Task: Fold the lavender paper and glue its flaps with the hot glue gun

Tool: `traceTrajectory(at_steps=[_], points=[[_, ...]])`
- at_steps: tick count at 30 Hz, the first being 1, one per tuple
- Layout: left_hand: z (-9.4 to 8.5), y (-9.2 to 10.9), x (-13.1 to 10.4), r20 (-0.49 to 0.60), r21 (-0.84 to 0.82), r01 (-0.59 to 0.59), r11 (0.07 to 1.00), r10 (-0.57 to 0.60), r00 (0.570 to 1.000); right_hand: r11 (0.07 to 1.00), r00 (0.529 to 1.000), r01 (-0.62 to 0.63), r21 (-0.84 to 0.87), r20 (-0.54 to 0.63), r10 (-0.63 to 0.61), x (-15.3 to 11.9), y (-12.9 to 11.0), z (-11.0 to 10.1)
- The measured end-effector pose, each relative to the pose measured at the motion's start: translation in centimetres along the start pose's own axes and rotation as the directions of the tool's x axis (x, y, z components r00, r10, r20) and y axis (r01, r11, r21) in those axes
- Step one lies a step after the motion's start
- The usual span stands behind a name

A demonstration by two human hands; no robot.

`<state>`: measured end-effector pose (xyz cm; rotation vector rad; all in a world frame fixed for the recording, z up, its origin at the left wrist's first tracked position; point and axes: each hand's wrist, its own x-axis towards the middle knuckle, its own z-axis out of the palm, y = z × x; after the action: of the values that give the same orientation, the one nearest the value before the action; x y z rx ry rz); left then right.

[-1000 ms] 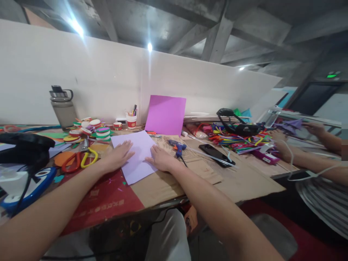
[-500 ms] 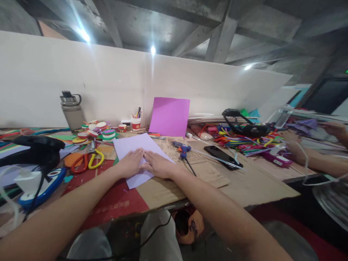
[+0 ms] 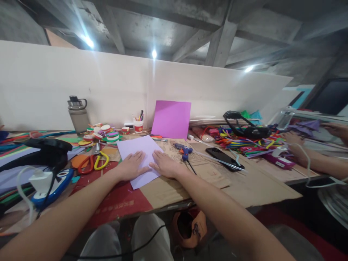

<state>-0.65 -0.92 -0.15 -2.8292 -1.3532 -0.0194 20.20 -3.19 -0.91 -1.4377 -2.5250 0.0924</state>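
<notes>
A light purple sheet of paper (image 3: pixel 146 152) lies at a slant on the cardboard before me. My left hand (image 3: pixel 133 165) rests flat on its left part, fingers stretched out. Across from it, my right hand (image 3: pixel 164 164) lies flat on the right part, the thumbs a little apart. Neither hand grasps anything. Just right of my right hand is a blue glue gun (image 3: pixel 185 151) with a black cord. Scissors with red and yellow handles (image 3: pixel 94 163) lie left of the paper.
A magenta sheet (image 3: pixel 171 119) leans against the white partition. A bottle (image 3: pixel 78 117), ribbon rolls (image 3: pixel 104 131) and a pen cup (image 3: pixel 138 125) stand behind. Rightward lie a phone (image 3: pixel 224 158), pipe cleaners (image 3: pixel 244 143) and another person's arm (image 3: pixel 318 159). A power strip (image 3: pixel 54 188) sits left.
My hands have slid apart from the middle of the paper, left hand leftward and right hand rightward. The view has shifted slightly.
</notes>
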Motion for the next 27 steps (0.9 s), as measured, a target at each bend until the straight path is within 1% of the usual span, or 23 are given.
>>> traceTrajectory(at_steps=[2,5,8,11,15,21,24,27], points=[[0.1,0.0,0.0,0.005,0.008,0.001,1.0,-0.001,1.0,0.997,0.997,0.075,0.033,0.033,-0.076,-0.1,-0.7,-0.2],[0.1,-0.1,0.0,0.012,0.018,-0.005,1.0,0.004,1.0,0.979,0.981,0.182,0.09,0.049,-0.186,-0.2,-1.9,-0.4],[0.0,-0.2,-0.1,0.011,0.022,0.002,1.0,-0.002,1.0,0.963,0.968,0.237,0.131,0.052,-0.246,-0.2,-2.6,-0.5],[-0.1,-0.1,-0.2,0.002,0.015,0.0,1.0,0.0,1.0,0.956,0.962,0.26,0.136,0.05,-0.268,-0.2,-2.3,-0.6],[-0.4,0.3,-0.5,-0.003,0.012,-0.019,1.0,0.019,1.0,0.978,0.981,0.19,0.086,0.031,-0.193,-0.2,-1.0,-0.5],[-0.8,0.3,-0.6,0.046,0.01,-0.016,1.0,0.015,0.999,0.997,0.997,0.073,-0.03,-0.017,-0.074,0.2,1.0,0.1],[-1.0,-0.2,-0.6,0.07,0.012,-0.005,1.0,0.005,0.998,0.995,0.998,0.047,-0.086,-0.038,-0.05,0.2,1.1,0.0],[-1.2,-0.8,-0.7,0.094,0.01,0.036,0.999,-0.037,0.995,0.994,1.0,-0.011,-0.107,-0.026,0.009,-0.1,0.5,-0.6]])
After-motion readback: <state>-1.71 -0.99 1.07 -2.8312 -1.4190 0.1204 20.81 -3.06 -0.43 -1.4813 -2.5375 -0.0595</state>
